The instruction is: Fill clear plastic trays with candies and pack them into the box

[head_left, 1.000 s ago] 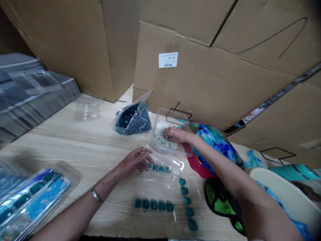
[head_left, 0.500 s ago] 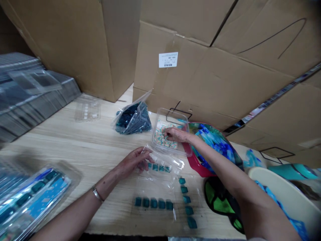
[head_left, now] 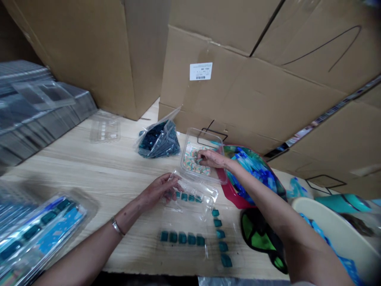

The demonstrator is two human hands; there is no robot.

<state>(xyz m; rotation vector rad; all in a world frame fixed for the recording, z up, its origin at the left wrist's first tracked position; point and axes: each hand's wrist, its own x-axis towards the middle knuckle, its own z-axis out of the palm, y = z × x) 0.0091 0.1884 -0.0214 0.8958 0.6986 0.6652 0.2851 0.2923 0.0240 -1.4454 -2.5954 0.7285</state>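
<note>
My left hand (head_left: 162, 190) grips the left edge of a clear plastic blister tray (head_left: 210, 191), thumb and fingers closed on it. The tray is tilted above the table, and teal square pieces (head_left: 184, 197) show through it. My right hand (head_left: 210, 158) reaches into a clear plastic box (head_left: 182, 161) of small white, peach and teal pieces (head_left: 189, 153). Its fingers are bent together among the pieces; what they hold is hidden. Nearer me, other clear trays lie flat, with a row of teal squares (head_left: 182, 238) and a column of teal squares (head_left: 220, 234).
Behind stands a bag of dark teal pieces (head_left: 160, 141). A red tray (head_left: 230, 196) of blue pieces lies under my right forearm, near a black-and-green item (head_left: 262, 238) and a cream tub (head_left: 333, 230). Stacked clear trays (head_left: 35, 111) fill the left; cardboard boxes (head_left: 238, 87) wall the back.
My right hand stays in the box, its fingers shifted slightly among the small pieces. The left hand and its tray hold nearly still; the view has shifted a little.
</note>
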